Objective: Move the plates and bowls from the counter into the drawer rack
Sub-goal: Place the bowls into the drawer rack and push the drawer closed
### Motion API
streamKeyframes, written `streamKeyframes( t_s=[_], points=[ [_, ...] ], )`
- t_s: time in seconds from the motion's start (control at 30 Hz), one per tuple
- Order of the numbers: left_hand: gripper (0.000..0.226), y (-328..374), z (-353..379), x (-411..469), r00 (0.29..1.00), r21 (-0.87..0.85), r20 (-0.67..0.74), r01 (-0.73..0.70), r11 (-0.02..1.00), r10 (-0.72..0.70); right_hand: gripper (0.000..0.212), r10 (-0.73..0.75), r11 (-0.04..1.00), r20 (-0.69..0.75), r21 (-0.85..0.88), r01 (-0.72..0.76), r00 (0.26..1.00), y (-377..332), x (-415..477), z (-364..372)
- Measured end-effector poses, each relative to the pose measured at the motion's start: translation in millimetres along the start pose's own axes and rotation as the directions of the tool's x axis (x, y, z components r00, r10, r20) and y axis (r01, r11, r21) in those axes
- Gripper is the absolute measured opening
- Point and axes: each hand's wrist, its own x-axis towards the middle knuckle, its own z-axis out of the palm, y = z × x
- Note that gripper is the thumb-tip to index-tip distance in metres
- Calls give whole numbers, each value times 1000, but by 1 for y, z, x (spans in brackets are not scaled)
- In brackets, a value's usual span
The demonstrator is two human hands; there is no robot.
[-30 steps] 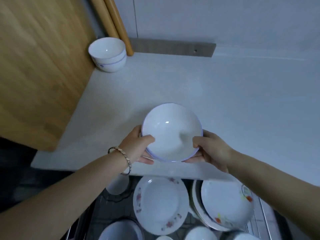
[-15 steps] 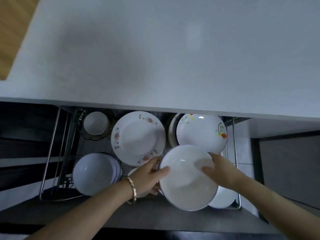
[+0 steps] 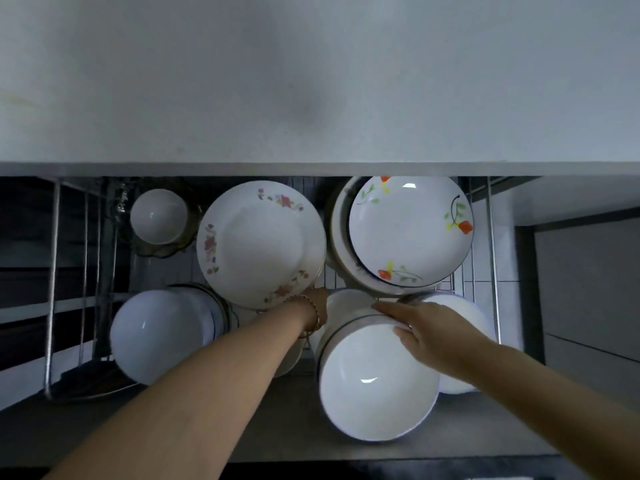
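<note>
White counter (image 3: 311, 81) overhangs an open drawer rack (image 3: 52, 271). The right hand (image 3: 433, 336) pinches the far rim of a white bowl (image 3: 377, 382), which sits tilted at the rack's front. The left hand (image 3: 318, 299) is mostly hidden behind it, grip unclear. Glazed, likely slippery and breakable, so best held by opposite rims.

The left hand (image 3: 320, 301) was hidden past the wrist behind the far rim of the white bowl (image 3: 377, 386), so its fingers could not be read. Just right of the grip, another bowl (image 3: 460, 304) lay mostly covered by the right hand (image 3: 429, 336) and forearm.
</note>
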Motion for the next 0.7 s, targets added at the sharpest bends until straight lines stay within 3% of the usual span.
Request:
streamKeyframes(
  t_s=[0.33,0.43,0.57,0.7],
  points=[
    [44,7,-12,-22,992,-3,-77,-99,995,98,48,-59,991,59,-113,65,997,-4,25,7],
    [40,1,-8,-25,992,-123,-104,-90,988,78,49,-55,989,53,-135,62,997,-9,39,15],
    [35,-9,-3,-33,964,-219,-261,-106,970,47,53,-7,984,112,-174,27,994,-14,57,22],
    [51,-11,-4,-58,984,-242,-138,-142,960,110,39,63,975,142,-220,-31,988,-16,68,22]
  ],
)
